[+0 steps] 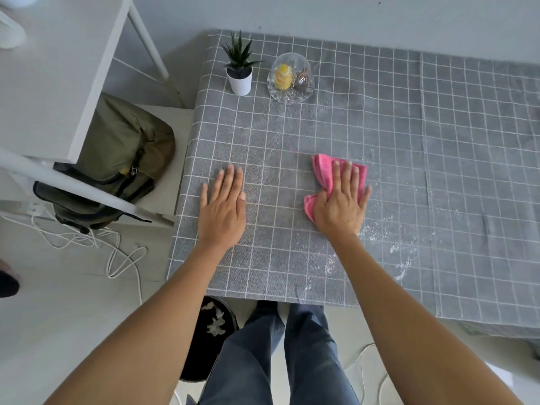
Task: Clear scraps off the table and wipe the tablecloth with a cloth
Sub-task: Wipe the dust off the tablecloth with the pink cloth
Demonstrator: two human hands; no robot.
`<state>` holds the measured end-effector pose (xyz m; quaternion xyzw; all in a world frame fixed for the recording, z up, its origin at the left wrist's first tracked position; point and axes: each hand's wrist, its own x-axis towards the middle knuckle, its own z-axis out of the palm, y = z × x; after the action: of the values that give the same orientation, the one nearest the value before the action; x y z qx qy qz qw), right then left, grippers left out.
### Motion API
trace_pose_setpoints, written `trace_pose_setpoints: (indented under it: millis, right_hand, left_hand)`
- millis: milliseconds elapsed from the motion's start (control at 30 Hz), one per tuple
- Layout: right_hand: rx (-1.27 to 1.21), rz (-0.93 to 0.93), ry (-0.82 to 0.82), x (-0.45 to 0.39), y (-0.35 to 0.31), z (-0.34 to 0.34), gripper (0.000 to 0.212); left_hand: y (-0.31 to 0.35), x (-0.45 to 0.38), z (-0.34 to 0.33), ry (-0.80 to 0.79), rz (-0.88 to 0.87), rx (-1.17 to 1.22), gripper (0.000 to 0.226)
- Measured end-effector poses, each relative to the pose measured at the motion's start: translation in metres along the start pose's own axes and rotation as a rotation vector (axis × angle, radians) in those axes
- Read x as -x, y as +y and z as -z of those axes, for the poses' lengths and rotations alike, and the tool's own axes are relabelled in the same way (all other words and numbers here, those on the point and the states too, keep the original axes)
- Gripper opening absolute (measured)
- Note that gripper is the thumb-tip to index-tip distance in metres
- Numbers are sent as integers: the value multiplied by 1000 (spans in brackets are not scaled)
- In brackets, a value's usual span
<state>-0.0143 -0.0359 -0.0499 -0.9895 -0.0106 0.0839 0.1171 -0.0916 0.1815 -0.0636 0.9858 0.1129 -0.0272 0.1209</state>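
A grey tablecloth (409, 147) with a white grid covers the table. My right hand (342, 203) presses flat on a crumpled pink cloth (321, 171) near the table's front middle. My left hand (223, 206) lies flat on the tablecloth to the left, fingers spread, holding nothing. White crumbs (397, 247) are scattered on the cloth to the right of and below my right hand. A black bin (210, 340) with white scraps inside stands on the floor under the table's front edge.
A small potted plant (239, 68) and a glass bowl (290, 80) with a yellow item stand at the back left. A green backpack (117, 159) rests on a chair beside the table's left edge. White cables (117, 252) lie on the floor.
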Motion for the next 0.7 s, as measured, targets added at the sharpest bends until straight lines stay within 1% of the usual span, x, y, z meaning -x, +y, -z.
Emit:
trace_pose_setpoints:
  millis: [100, 200, 267, 333, 433, 600, 700]
  right_hand:
    - [-42, -78, 12, 1, 10, 5, 64]
    - [-53, -84, -3, 5, -5, 3, 62]
    - [2, -4, -33, 12, -25, -4, 61]
    - [40, 120, -73, 23, -53, -15, 61]
    - [1, 277, -108, 42, -83, -25, 64]
    - [12, 355, -94, 39, -64, -20, 64]
    - [90, 254, -83, 30, -32, -15, 62]
  left_hand:
    - [-5, 3, 1, -3, 12, 1, 56]
    - [-4, 2, 1, 2, 19, 14, 55]
    - [-3, 3, 1, 11, 24, 16, 55]
    - [-3, 3, 0, 21, 26, 8, 55]
    - [-4, 3, -1, 37, 27, 13, 54]
    - [-4, 2, -1, 35, 34, 10, 53]
    - [-5, 3, -1, 34, 37, 17, 53]
